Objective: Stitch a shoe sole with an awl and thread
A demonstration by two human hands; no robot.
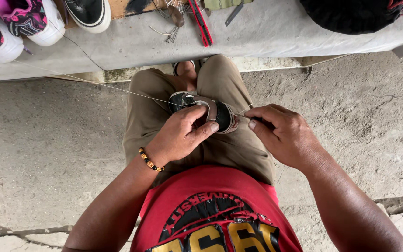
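Left hand (180, 135) fingers wrap tight around a small shoe (206, 114) held on the lap. Right hand (281, 133) fingertips pinch a dark tool at the shoe's edge, thread (94, 83) running taut up-left toward the bench (267, 37). It looks like mid-stitch; the pull wants free space rightward, open over the concrete floor (47, 149).

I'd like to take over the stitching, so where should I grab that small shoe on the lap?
Grip the small shoe around its middle from the left, as the left hand does; its right end stays free for the thread and right hand.
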